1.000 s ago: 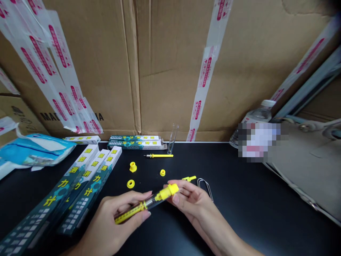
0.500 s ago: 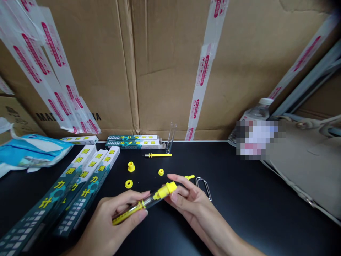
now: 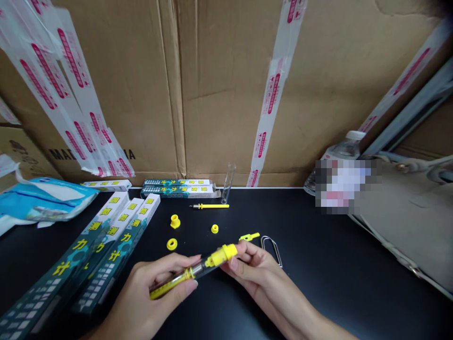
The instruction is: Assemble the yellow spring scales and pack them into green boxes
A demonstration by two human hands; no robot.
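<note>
A clear tube with a yellow scale inside and a yellow cap (image 3: pixel 198 271) is held low over the black table (image 3: pixel 318 264). My left hand (image 3: pixel 155 293) is closed round its lower, scaled end. My right hand (image 3: pixel 253 267) pinches the yellow cap end with its fingertips. Loose yellow parts lie just beyond: a flanged bush (image 3: pixel 175 221), a ring (image 3: pixel 171 244), a small cap (image 3: pixel 214 229), a small hook piece (image 3: pixel 249 236) and a thin yellow rod (image 3: pixel 210 206). A bent wire loop (image 3: pixel 272 248) lies by my right hand.
Three long dark green boxes (image 3: pixel 102 245) lie at the left, two more (image 3: pixel 179 188) at the back beside an empty clear tube (image 3: pixel 229 183). A taped cardboard wall (image 3: pixel 226 89) closes the back. A water bottle (image 3: pixel 339 153) and a beige bag (image 3: pixel 406 212) sit right; a blue packet (image 3: pixel 42 200) sits left.
My right fingers have shifted slightly on the yellow cap end, curling back over it. The tube and my left hand stay almost where they were.
</note>
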